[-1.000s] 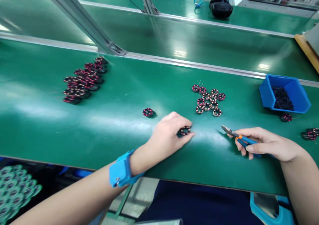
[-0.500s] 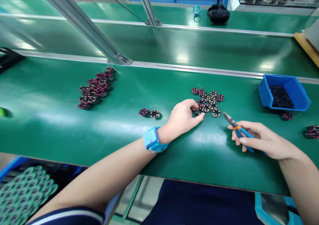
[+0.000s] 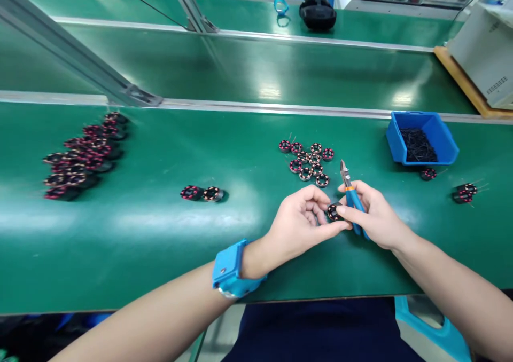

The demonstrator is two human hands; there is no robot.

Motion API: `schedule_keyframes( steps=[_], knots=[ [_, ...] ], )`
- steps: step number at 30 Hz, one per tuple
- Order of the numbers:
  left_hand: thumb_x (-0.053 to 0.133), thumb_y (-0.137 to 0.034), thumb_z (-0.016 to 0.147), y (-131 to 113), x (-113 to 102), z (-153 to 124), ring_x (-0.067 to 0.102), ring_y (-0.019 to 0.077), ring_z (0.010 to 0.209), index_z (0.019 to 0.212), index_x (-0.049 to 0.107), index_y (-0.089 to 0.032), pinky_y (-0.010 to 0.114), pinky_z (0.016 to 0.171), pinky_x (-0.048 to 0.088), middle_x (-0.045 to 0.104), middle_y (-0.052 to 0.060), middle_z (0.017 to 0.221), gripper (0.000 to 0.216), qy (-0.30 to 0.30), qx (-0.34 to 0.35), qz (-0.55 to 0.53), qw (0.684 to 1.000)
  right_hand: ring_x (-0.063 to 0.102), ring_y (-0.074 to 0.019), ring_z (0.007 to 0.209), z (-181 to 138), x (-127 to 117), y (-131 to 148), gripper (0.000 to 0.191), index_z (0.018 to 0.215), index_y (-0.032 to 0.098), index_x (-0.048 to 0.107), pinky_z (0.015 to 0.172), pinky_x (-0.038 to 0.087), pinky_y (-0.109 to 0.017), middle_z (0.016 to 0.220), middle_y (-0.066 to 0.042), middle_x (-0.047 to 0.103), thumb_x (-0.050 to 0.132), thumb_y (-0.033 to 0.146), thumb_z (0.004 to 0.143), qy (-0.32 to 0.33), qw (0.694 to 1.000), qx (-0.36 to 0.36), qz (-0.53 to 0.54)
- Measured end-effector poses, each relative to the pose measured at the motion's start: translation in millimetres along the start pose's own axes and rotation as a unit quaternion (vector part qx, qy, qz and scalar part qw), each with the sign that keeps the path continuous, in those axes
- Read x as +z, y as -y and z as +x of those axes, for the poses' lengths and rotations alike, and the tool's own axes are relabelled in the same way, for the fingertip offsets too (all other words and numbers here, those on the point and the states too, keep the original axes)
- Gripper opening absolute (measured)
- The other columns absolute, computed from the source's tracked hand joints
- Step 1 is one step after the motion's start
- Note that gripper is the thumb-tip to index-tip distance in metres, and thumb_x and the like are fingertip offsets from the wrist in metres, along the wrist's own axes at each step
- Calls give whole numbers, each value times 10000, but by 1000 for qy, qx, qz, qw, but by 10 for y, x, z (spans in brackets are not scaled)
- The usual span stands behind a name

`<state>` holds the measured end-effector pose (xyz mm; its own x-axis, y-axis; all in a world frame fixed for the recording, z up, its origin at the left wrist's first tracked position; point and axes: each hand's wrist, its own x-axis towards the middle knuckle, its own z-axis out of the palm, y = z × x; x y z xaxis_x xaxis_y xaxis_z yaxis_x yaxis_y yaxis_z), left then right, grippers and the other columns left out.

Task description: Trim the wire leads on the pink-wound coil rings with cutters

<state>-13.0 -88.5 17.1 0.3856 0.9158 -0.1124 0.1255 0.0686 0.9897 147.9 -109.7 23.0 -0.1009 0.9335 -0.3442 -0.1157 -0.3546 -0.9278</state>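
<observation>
My left hand [image 3: 302, 218] is closed on a small ring-shaped motor stator [image 3: 333, 212], dark with copper windings, held above the table near its front edge. My right hand [image 3: 372, 215] grips blue-handled side cutters [image 3: 354, 204] with orange at the pivot, their jaws pointing up and away. The right thumb also touches the stator's right side, so the two hands meet there. Just beyond the hands lies a cluster of several stators [image 3: 305, 174] with copper and reddish windings. Two more stators [image 3: 211, 193] sit side by side left of my left hand.
A larger pile of stators [image 3: 80, 162] lies far left. On the right, a blue bin [image 3: 444, 138] holds thin black pieces, with a single stator [image 3: 428, 174] before it and a small stack [image 3: 464, 194] farther right. A metal post [image 3: 80, 47] slants over the green table [image 3: 160, 255].
My left hand has picked a stator from the cluster and brought it nearer me, to the right hand. The right hand has moved left with the side cutters. The camera view has shifted right.
</observation>
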Motion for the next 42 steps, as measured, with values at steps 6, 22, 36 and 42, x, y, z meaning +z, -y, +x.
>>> schedule_keyframes(
  steps=[6, 22, 36, 42],
  knots=[
    [701, -325, 749, -31, -85, 23, 503, 61, 461, 732, 580, -133, 178, 441, 428, 574, -18, 575, 227, 32, -33, -119, 992, 496, -74, 537, 12, 6, -9, 430, 966, 189, 522, 439, 461, -194, 656, 65, 547, 776, 296, 636, 27, 997, 42, 60],
    [717, -286, 764, -37, -132, 52, 519, 100, 640, 587, 638, -153, 254, 641, 459, 541, -6, 659, 235, -27, 77, -119, 989, 505, -72, 561, 22, 15, -75, 397, 983, 191, 537, 469, 493, -188, 698, 50, 556, 765, 249, 663, 101, 989, 74, 79],
    [831, -209, 590, -29, -172, -77, 619, 148, 776, 989, 539, -139, 211, 567, 488, 648, 55, 860, 500, 135, -44, -91, 986, 547, -93, 589, 53, 0, -125, 363, 973, 196, 550, 471, 495, -201, 733, 24, 600, 765, 270, 690, 76, 987, 69, 125],
    [770, -220, 685, -5, -87, -89, 686, 179, 758, 997, 518, -138, 289, 659, 556, 664, 50, 835, 409, 109, -54, -134, 984, 564, -100, 617, 58, 9, -128, 414, 1010, 207, 530, 485, 516, -222, 799, 18, 586, 771, 316, 690, 71, 987, 74, 120]
  ],
)
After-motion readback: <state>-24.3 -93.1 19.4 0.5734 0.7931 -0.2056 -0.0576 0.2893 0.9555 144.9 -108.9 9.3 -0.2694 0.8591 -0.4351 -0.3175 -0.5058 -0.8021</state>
